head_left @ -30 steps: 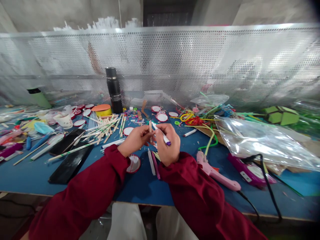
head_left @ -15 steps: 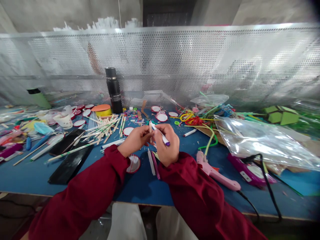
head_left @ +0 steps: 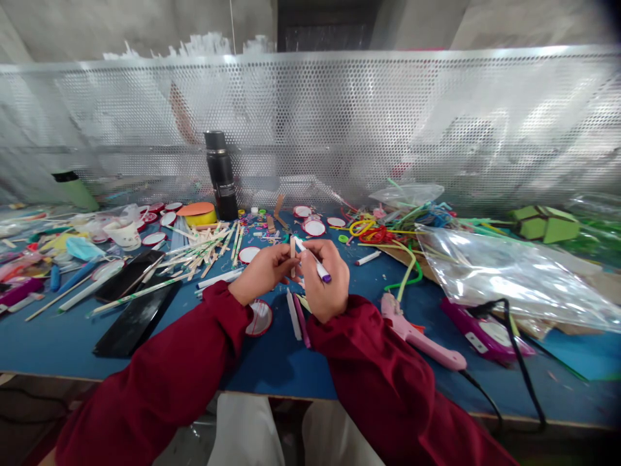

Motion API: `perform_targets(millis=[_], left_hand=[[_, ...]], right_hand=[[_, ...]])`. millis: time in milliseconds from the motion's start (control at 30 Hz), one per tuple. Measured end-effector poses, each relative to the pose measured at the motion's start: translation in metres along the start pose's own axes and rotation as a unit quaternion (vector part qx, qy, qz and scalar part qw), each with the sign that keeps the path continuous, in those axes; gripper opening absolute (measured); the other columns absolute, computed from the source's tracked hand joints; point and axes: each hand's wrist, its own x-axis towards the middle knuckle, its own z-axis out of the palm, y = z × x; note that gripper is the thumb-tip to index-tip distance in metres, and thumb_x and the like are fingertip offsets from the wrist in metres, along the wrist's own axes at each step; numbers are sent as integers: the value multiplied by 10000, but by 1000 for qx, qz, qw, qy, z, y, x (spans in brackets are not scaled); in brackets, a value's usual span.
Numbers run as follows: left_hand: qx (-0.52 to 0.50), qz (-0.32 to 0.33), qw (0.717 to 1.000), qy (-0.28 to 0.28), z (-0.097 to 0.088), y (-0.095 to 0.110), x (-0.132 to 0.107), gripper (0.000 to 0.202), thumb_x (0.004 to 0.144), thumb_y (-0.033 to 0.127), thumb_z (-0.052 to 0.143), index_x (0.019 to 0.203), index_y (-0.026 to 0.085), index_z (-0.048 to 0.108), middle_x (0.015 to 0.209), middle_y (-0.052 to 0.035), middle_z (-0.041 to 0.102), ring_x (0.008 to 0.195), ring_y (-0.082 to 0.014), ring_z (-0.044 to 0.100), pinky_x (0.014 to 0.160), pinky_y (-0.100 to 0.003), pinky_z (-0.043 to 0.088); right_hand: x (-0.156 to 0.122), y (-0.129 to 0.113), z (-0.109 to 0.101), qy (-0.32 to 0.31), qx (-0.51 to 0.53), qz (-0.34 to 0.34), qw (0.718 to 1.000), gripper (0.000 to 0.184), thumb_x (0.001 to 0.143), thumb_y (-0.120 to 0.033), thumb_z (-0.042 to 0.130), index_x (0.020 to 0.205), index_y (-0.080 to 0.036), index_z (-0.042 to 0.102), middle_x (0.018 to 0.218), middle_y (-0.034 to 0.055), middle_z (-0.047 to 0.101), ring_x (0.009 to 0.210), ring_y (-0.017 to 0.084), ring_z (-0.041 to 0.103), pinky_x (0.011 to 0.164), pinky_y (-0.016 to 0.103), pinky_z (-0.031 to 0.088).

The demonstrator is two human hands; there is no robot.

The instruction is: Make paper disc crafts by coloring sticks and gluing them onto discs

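Observation:
My left hand [head_left: 262, 272] is closed on a small pale stick [head_left: 292, 247], held upright over the blue table [head_left: 291, 362]. My right hand [head_left: 325, 278] grips a white marker with a purple end [head_left: 315, 262], its tip against the stick. Both arms wear dark red sleeves. Below my hands lie a white and a purple marker [head_left: 297, 314] and a red-rimmed round lid [head_left: 259, 318].
A black flask [head_left: 221, 175] stands at the back by a perforated metal screen. Wooden sticks [head_left: 204, 249], lids and a black phone [head_left: 129, 272] lie left. A pink glue gun [head_left: 417, 333], a purple glue gun [head_left: 480, 330] and a clear plastic bag [head_left: 509, 272] lie right.
My right hand has shifted the marker slightly against the stick; the rest is unchanged.

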Motion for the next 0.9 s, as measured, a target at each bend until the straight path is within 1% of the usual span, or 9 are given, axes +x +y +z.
perform_targets(millis=[167,333,533,700,900], left_hand=[[5,5,1000,-1,0,1,-1,357,922,512,643,832,184,535,733,-10,673,660,-148,686,550,-219,526],[5,7,1000,-4,-1,-1,0,363,915,524,646,853,180,545,743,-11,678,662,-153,689,551,-226,533],[2,12,1000,4,0,0,0,347,914,507,645,860,176,555,776,-15,678,683,-155,703,541,-217,526],[2,10,1000,2,0,2,0,345,911,499,651,841,175,552,758,-15,678,669,-149,693,537,-214,524],[2,11,1000,4,0,0,1,357,901,512,662,849,177,554,724,-12,676,666,-159,697,540,-224,528]], right_hand=[[-1,1,0,-12,4,-2,1000,117,965,-306,546,991,-244,642,861,17,743,797,195,688,709,327,491],[0,0,0,-1,-2,-2,1000,118,960,-300,545,993,-240,642,874,18,744,795,193,687,718,329,492],[0,-2,0,-16,6,5,1000,119,964,-299,539,983,-240,641,841,18,740,800,197,692,702,324,491],[0,0,0,-9,8,-3,1000,114,961,-291,544,990,-238,641,851,20,741,786,193,686,694,323,488],[0,-1,0,-18,6,-4,1000,105,965,-287,542,977,-241,635,850,8,736,758,177,677,676,311,474]])
